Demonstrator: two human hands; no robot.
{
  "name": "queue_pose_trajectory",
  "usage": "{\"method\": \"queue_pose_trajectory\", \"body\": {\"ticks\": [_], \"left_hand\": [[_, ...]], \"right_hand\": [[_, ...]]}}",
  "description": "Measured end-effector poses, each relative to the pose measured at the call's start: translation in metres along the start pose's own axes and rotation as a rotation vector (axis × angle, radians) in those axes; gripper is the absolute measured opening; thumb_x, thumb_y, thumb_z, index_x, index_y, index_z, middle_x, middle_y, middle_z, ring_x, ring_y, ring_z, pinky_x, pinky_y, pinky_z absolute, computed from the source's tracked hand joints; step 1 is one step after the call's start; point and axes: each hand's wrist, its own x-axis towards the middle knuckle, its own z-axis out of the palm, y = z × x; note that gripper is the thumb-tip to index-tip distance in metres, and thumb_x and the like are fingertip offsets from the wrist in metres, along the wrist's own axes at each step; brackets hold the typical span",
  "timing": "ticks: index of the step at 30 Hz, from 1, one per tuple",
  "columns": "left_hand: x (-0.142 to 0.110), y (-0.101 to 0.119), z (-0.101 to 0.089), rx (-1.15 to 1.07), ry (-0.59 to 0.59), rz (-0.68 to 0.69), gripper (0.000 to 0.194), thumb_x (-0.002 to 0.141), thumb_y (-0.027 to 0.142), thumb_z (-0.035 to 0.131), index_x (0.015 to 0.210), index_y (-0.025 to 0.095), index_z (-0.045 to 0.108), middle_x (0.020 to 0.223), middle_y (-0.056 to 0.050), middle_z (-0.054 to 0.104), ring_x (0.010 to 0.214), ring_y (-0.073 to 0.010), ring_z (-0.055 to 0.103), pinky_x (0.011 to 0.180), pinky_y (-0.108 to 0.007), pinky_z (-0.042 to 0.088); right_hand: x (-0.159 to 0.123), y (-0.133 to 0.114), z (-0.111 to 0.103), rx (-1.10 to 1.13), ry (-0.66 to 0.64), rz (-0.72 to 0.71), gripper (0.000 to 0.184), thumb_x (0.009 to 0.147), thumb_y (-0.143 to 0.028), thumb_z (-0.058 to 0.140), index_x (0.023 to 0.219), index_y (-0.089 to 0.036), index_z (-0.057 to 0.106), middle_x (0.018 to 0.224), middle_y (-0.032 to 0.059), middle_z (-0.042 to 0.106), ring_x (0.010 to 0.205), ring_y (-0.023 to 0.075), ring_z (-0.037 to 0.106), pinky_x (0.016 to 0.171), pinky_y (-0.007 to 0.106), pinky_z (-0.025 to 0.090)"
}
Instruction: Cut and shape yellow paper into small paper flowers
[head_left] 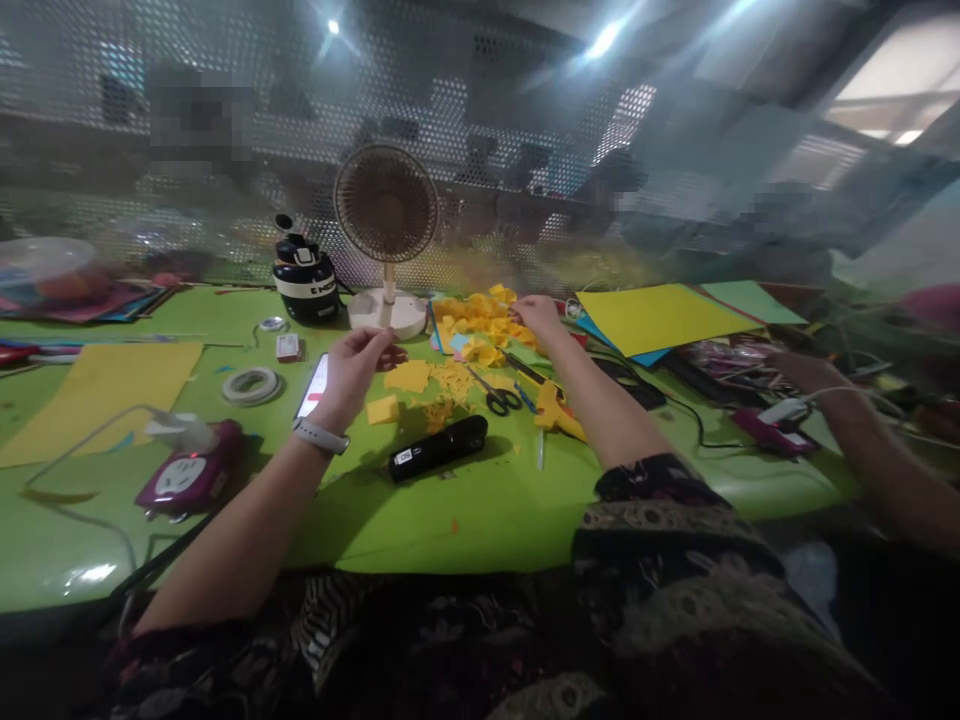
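Note:
My left hand, with a pale band on the wrist, is above the table in front of the fan; its thumb and fingers are curled together, and anything between them is too small to make out. My right hand reaches to the right side of a pile of yellow paper flowers. Its fingers are pinched, but what they grip is hidden. Nearer to me lie yellow paper scraps, a square yellow piece and dark-handled scissors. A yellow glue gun rests below my right forearm.
A white-based fan and dark bottle stand at the back. A black stapler-like object lies in front. Left are a purple power strip and tape roll. Another person's arm reaches in from the right.

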Motion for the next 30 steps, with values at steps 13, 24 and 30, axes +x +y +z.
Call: {"method": "queue_pose_trajectory", "body": {"ticks": [13, 24, 30], "left_hand": [[0.018, -0.013, -0.018, 0.221, -0.028, 0.007, 0.017, 0.078, 0.028, 0.072, 0.076, 0.012, 0.066, 0.067, -0.005, 0.072, 0.057, -0.0115, 0.069, 0.056, -0.02, 0.052], [0.022, -0.021, -0.022, 0.259, -0.085, 0.067, 0.022, 0.079, 0.033, 0.071, 0.078, 0.012, 0.065, 0.068, -0.005, 0.071, 0.062, -0.0132, 0.069, 0.062, -0.024, 0.055], [0.02, -0.018, -0.019, 0.261, -0.083, 0.039, 0.016, 0.081, 0.027, 0.069, 0.076, 0.012, 0.064, 0.067, -0.005, 0.071, 0.06, -0.0133, 0.069, 0.06, -0.024, 0.055]], "right_hand": [[-0.04, -0.028, 0.037, -0.59, -0.255, -0.45, 0.032, 0.095, -0.021, 0.042, 0.108, -0.011, 0.07, 0.121, 0.0183, 0.067, 0.111, 0.028, 0.06, 0.086, 0.032, 0.044], [-0.085, -0.065, 0.11, -0.642, -0.677, -0.591, 0.058, 0.071, -0.058, 0.079, 0.109, -0.015, 0.067, 0.116, 0.014, 0.07, 0.102, 0.0273, 0.064, 0.071, 0.028, 0.044], [-0.077, -0.066, 0.113, -0.654, -0.74, -0.538, 0.061, 0.066, -0.062, 0.08, 0.103, -0.014, 0.068, 0.107, 0.0128, 0.071, 0.093, 0.0273, 0.066, 0.07, 0.029, 0.047]]}}
